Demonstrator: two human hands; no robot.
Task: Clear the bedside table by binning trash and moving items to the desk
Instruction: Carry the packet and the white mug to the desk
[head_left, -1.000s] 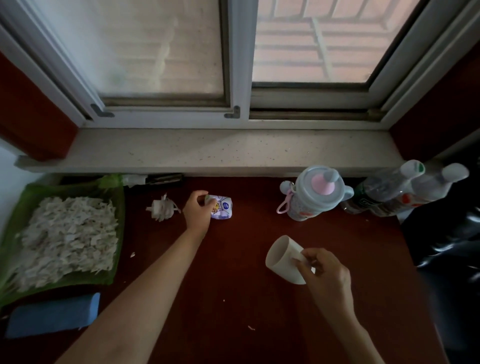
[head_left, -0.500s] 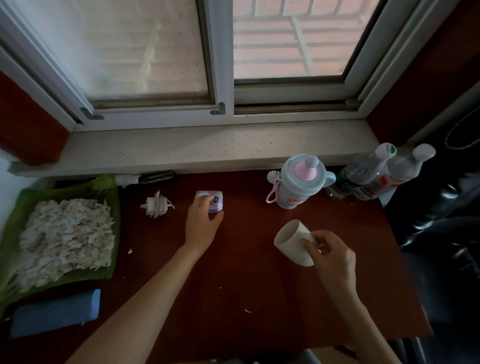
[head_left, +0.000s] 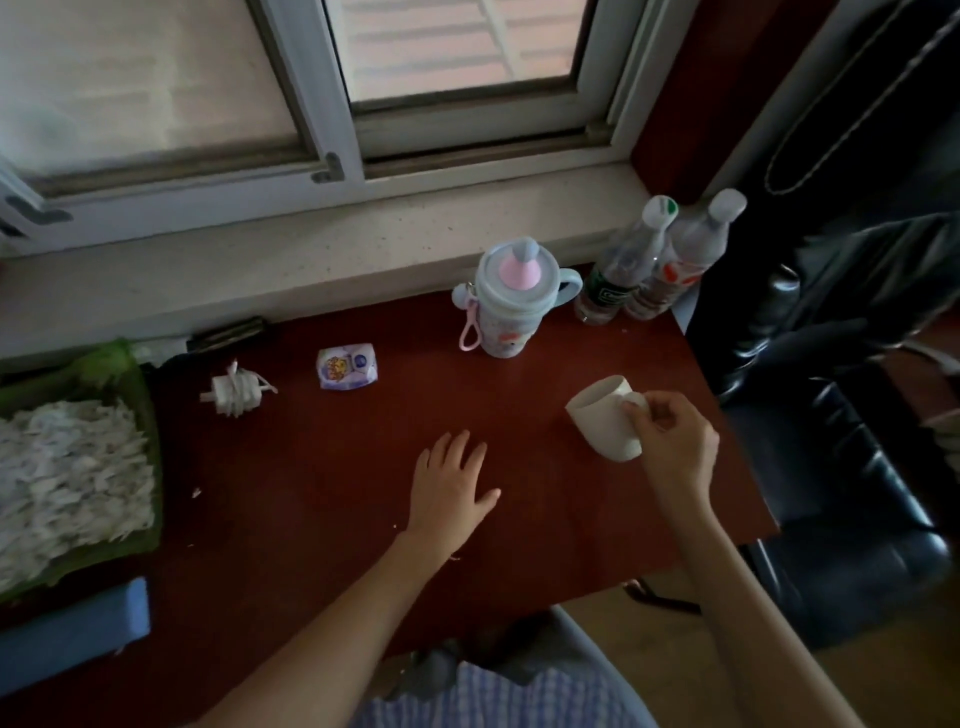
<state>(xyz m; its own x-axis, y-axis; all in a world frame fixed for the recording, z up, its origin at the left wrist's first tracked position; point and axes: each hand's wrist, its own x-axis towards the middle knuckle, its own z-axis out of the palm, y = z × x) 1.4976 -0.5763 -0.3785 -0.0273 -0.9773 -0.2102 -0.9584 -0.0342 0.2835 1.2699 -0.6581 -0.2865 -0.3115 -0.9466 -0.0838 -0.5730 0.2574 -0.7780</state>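
My right hand (head_left: 670, 447) pinches the mug (head_left: 602, 421) handle, tilted over the worktop (head_left: 332, 499), left hand (head_left: 452, 488) empty, fingers spread; next I should set it down upright.

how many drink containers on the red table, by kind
plastic bottles: 2
kids' sippy bottle: 1
white mug: 1, tilted, handle in the right hand
total: 4

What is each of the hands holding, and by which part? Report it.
The right hand holds the white mug by its handle, tilted above the table. The left hand holds nothing; it is open, fingers spread.
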